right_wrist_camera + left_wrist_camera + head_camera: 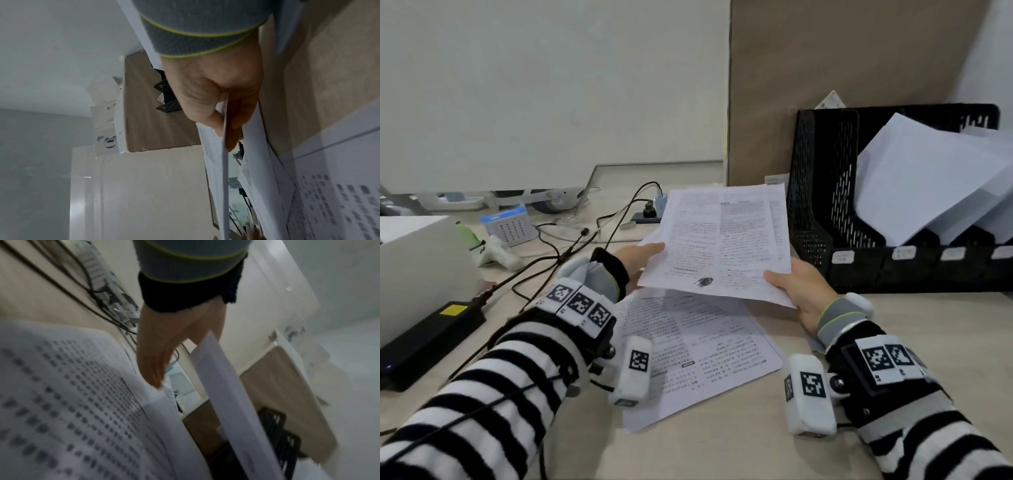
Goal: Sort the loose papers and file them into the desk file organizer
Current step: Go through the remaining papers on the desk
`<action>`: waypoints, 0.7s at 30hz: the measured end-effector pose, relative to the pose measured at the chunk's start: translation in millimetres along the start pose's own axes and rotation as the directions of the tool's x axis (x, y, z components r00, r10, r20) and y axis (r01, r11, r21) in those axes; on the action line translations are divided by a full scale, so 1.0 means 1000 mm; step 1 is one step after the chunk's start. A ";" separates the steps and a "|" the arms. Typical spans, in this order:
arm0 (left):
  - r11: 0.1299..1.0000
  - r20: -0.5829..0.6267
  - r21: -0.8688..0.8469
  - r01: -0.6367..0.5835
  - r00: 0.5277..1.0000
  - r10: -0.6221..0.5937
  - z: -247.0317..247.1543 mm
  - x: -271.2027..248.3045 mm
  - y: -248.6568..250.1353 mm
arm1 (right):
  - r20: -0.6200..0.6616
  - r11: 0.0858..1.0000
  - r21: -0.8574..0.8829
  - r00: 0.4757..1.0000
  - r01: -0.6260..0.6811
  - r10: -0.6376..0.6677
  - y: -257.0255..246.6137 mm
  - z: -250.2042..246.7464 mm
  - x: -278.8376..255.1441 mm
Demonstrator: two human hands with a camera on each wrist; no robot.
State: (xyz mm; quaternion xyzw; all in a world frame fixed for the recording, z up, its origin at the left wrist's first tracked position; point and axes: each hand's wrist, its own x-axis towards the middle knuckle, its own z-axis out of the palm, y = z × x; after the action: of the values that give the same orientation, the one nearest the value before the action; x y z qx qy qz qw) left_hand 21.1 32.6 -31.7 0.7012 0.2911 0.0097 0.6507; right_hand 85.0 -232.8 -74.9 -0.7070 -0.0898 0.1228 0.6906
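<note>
Both hands hold a thin set of printed sheets [722, 240] above the desk, tilted toward me. My left hand [643, 260] pinches the left edge, thumb on top. My right hand [791, 284] pinches the lower right corner, with the paper [223, 178] between thumb and fingers [232, 123]. More printed sheets [688, 349] lie flat on the desk under the held ones. The black mesh file organizer [822, 205] stands at the right, just beyond my right hand. Blank white papers [914, 178] lean in its compartments. The left wrist view shows the held sheet [222, 386] edge-on.
Black cables [585, 240] run across the desk behind my left hand. A black power adapter [431, 339] and a white box [414, 267] sit at the left edge, with a small desk calendar [508, 224] behind. A brown board [842, 68] backs the organizer.
</note>
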 end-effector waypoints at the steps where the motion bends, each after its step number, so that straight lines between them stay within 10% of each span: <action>1: 0.996 0.105 -0.084 0.034 0.994 -0.025 -0.002 -0.005 -0.002 | 0.020 1.000 0.025 1.000 0.011 -0.012 -0.001 0.001 -0.001; 9: 0.994 0.306 -0.106 0.019 0.952 0.015 0.005 -0.015 -0.005 | 0.244 0.994 0.109 0.968 0.026 -0.052 -0.002 0.008 -0.007; 21: 0.992 0.353 -0.099 -0.075 0.930 0.105 -0.011 -0.009 -0.013 | 0.042 0.998 -0.043 0.998 -0.043 0.045 0.002 0.014 -0.007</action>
State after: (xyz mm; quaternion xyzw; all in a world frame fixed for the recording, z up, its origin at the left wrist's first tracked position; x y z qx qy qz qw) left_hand 4.7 38.4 -38.4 0.6758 0.1346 -0.0759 0.7207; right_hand 73.8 -221.3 -76.3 -0.7203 -0.0917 0.1514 0.6707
